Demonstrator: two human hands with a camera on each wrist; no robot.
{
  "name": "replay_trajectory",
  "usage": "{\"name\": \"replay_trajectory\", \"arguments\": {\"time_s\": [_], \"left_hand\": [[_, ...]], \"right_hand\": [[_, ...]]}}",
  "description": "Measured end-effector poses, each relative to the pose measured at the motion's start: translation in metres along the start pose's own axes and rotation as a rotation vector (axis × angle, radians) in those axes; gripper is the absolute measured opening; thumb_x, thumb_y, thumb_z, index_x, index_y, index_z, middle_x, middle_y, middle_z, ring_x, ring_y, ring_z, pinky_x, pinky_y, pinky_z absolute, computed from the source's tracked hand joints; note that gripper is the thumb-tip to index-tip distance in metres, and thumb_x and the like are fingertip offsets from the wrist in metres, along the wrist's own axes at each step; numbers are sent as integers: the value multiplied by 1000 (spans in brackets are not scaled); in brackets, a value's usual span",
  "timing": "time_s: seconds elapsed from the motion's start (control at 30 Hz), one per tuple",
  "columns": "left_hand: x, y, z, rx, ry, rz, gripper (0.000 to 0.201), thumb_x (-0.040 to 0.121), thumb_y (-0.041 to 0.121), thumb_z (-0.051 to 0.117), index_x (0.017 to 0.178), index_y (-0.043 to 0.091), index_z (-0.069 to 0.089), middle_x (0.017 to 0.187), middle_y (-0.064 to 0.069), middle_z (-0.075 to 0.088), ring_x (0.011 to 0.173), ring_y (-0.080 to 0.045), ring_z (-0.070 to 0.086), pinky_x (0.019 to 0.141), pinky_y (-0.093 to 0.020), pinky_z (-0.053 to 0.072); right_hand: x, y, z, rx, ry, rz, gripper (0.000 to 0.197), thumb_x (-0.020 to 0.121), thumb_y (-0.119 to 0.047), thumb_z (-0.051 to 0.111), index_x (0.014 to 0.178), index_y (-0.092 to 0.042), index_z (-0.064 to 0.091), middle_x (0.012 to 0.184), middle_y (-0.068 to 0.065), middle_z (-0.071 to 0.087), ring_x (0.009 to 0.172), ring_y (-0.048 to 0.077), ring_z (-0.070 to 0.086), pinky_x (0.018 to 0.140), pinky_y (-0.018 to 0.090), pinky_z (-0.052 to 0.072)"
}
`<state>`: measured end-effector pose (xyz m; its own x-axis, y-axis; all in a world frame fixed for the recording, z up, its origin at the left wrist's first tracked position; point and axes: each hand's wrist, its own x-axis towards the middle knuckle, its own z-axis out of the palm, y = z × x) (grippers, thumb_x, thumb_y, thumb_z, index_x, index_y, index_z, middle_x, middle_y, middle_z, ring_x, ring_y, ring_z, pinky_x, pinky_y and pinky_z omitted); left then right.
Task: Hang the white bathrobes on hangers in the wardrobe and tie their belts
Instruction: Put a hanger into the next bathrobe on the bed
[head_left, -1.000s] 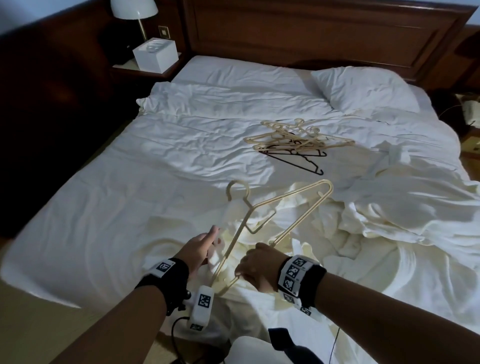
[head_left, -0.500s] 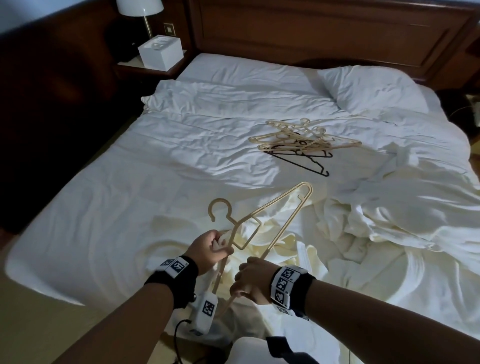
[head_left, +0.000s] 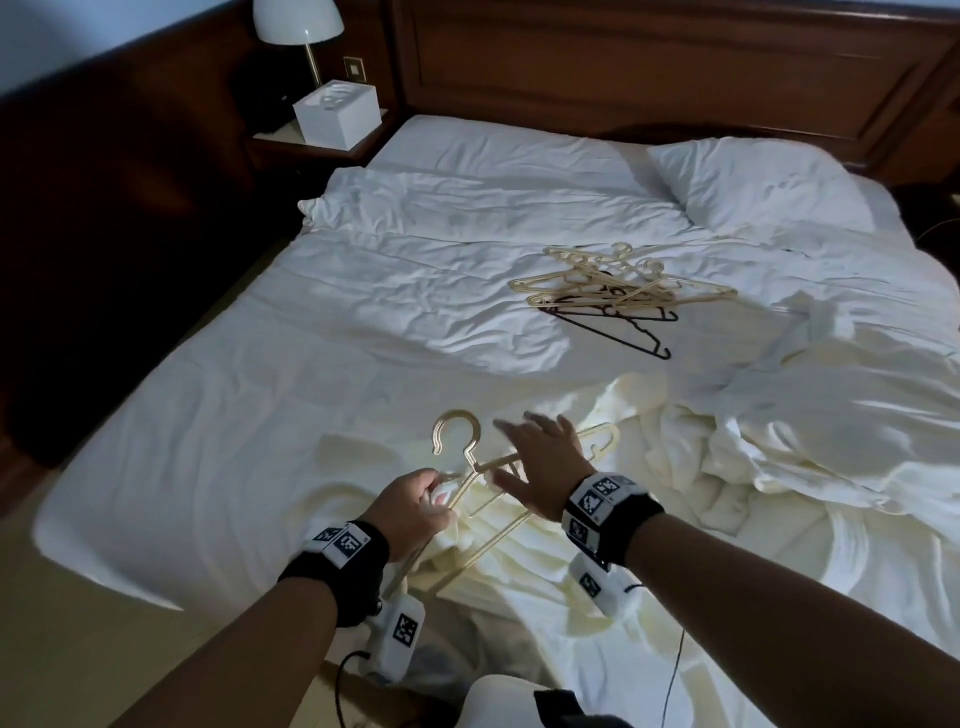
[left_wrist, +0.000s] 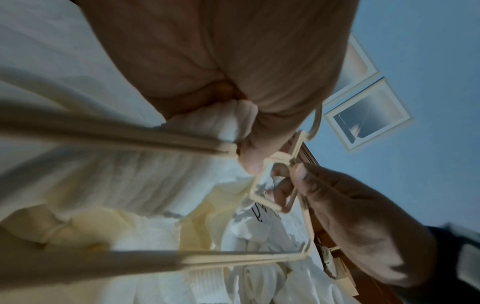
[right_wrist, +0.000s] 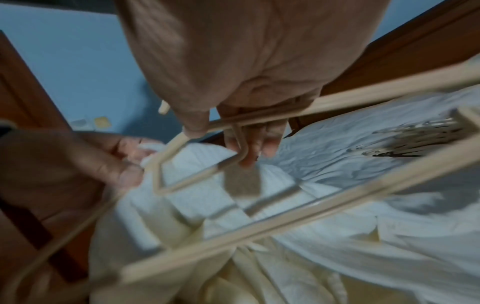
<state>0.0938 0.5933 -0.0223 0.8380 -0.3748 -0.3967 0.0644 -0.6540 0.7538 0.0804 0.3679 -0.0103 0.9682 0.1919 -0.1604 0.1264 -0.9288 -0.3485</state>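
Cream hanger (head_left: 470, 470) and bathrobe (head_left: 524, 551) held over the near edge of the bed (head_left: 260, 415).

The left hand (head_left: 415, 501) is clamped on a bunch of the robe's white cloth together with the hanger's shoulder bar, hook upright just above the fist. The right hand (head_left: 540, 467) reaches over the hanger with fingers spread and straight; the right wrist view is blurred, but its fingertips (right_wrist: 249, 156) seem to rest against the hanger's neck loop without closing on it. The robe lies crumpled beneath both hands, running off the near edge, its belt not made out. A second heap of white cloth (head_left: 810, 431) lies toward the right edge. Mid-bed, well apart, a pile of spare hangers (head_left: 613, 291) covers a black hanger (head_left: 623, 332). A pillow (head_left: 758, 187) lies at the far right corner; a lamp (head_left: 298, 31) and white box (head_left: 335, 111) stand on the nightstand past the far left corner.
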Motion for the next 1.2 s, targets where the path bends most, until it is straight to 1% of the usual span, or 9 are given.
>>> {"name": "replay_trajectory", "arguments": {"time_s": [0.07,0.13,0.2,0.37,0.6,0.77,0.87,1.03,1.2], "left_hand": [[-3,2,0,-13,8,31,15,79,18,68,83,27,57,75,10,62,62,6,55,57,-8,38],[-5,1,1,-84,42,13,13,78,20,69,88,24,62,78,8,66,65,1,58,60,-12,42],[-6,-2,0,-175,139,-9,9,80,22,70,85,18,63,73,5,65,65,-8,56,61,-19,44],[0,-8,-10,-686,209,-174,7,82,21,65,81,14,66,81,-11,62,82,-27,55,77,-39,43],[-2,-3,-7,-823,236,-157,15,100,7,49,111,4,57,96,-18,63,85,-28,62,78,-37,52],[-7,-7,-16,-829,258,-126,11,92,6,62,98,10,54,88,-15,60,73,-22,60,69,-37,51],[-5,-16,-28,-671,298,-152,29,87,23,72,106,19,50,100,-13,63,85,-26,63,79,-45,54],[-18,-34,-56,-122,246,29,45,92,23,62,131,25,40,95,-4,64,82,-10,60,72,-13,47],[-32,-18,-63,-183,309,158,34,82,43,59,112,25,62,104,9,69,93,5,63,81,-12,48]], "right_hand": [[3,2,2,14,-132,-40,43,96,-51,38,128,-28,55,121,-4,65,122,22,53,113,45,26],[-1,2,8,19,-97,-87,37,99,-46,33,106,-23,61,98,-2,70,97,26,63,88,38,43],[-7,5,15,-19,-22,-76,34,102,-44,31,95,-23,57,89,-2,67,87,26,62,76,35,40],[-20,0,28,68,-94,7,30,101,-41,34,92,-28,59,89,-8,68,86,18,61,88,40,43],[-20,-39,39,281,-125,35,29,102,-33,36,98,-21,63,84,-9,60,80,16,54,87,34,40],[-18,-55,59,367,-173,24,29,101,-37,37,96,-24,62,76,-10,55,78,18,53,78,31,43],[-13,-66,60,350,-192,-26,28,101,-38,37,97,-23,61,79,-7,58,78,18,53,78,31,43],[3,-66,49,113,-223,-205,23,102,-32,33,95,-25,53,91,-11,57,96,18,55,84,33,29],[2,-84,46,213,-126,-328,23,101,-36,37,79,-32,38,69,-10,51,69,17,48,70,25,28]]}}
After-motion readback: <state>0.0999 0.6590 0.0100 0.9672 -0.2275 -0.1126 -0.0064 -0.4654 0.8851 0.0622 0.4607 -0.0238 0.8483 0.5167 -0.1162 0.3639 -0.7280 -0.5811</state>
